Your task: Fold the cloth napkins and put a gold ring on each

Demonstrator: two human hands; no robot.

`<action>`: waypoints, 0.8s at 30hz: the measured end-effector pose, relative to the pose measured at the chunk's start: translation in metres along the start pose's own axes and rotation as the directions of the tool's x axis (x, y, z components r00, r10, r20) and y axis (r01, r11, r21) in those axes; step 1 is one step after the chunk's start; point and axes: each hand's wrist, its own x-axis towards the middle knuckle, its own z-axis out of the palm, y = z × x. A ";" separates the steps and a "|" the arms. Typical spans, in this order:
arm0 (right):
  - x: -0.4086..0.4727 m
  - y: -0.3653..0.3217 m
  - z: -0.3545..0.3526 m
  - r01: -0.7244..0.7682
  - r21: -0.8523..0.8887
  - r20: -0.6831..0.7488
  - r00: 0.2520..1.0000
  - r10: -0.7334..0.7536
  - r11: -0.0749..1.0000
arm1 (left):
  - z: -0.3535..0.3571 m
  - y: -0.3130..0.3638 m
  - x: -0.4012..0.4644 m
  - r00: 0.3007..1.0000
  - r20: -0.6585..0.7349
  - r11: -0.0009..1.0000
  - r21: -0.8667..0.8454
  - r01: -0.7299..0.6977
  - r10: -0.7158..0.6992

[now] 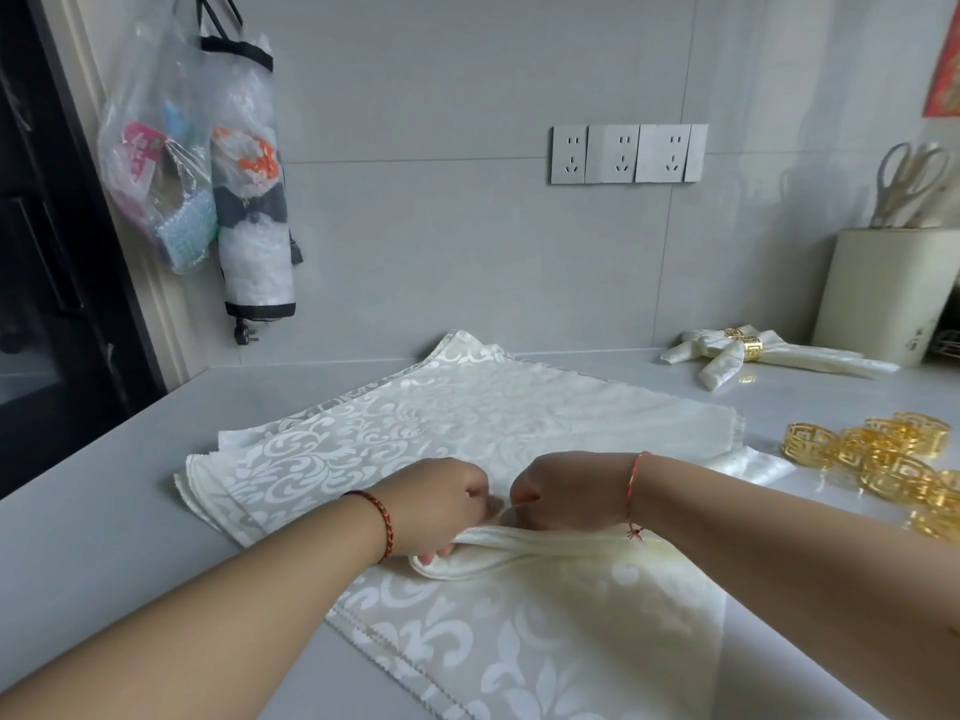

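A stack of cream damask napkins (pixel 467 407) lies spread flat on the grey counter (pixel 104 511). On top of it, near me, one napkin is gathered into a long folded roll (pixel 519 548). My left hand (pixel 436 506) pinches the roll's left end and my right hand (pixel 566 496) grips it just beside, the two hands almost touching. A heap of several gold rings (pixel 878 459) sits at the right. Two finished napkins with gold rings (pixel 748 350) lie at the back right.
A cream utensil holder (pixel 883 298) with scissors stands in the far right corner. Plastic bags (pixel 208 174) hang on the left wall beside a dark door frame. Wall sockets (pixel 628 153) sit above the counter.
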 end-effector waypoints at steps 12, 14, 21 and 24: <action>0.001 -0.006 0.003 -0.067 -0.104 0.040 0.997 0.072 0.992 | 0.051 -0.026 -0.061 0.783 -0.285 0.787 0.486 -0.380 0.553; 0.004 -0.004 0.001 -0.082 -0.080 0.077 0.993 0.088 0.993 | 0.050 -0.017 -0.068 0.815 -0.288 0.795 0.526 -0.303 0.502; 0.019 -0.003 -0.005 -0.070 -0.163 0.239 0.965 0.108 0.984 | 0.038 0.004 -0.065 0.880 -0.278 0.789 0.594 -0.158 0.386; 0.024 -0.003 -0.005 -0.039 -0.225 0.290 0.951 0.105 0.974 | 0.037 0.005 -0.061 0.837 -0.244 0.660 0.731 -0.173 0.490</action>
